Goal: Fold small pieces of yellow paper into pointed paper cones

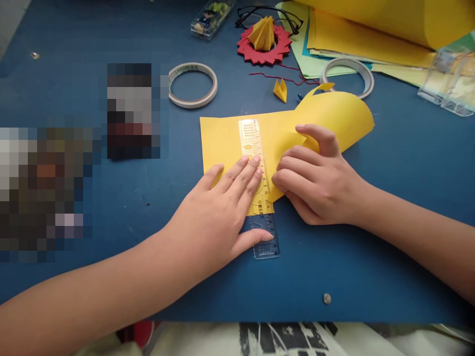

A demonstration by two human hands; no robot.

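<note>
A sheet of yellow paper [222, 138] lies on the blue table, its right part curling up and over. Across it, running front to back, is a clear plastic ruler [249, 129] whose near end sticks out past the paper's front edge. My left hand [215, 212] rests flat on the ruler and paper, fingers stretched and thumb apart near the ruler's near end. Just right of the ruler, my right hand [319, 183] has its fingers curled in at the lifted paper, the index finger raised; its fingertips are partly hidden. The paper's front edge looks parted beside the ruler.
Two tape rolls [193, 105] [365, 74] lie behind the paper. Farther back are a red folded-paper ring [247, 52] with a yellow paper piece [263, 34], glasses [245, 17], a small yellow folded piece [281, 91], red string [269, 76], coloured sheets [345, 37] and a clear case [211, 20].
</note>
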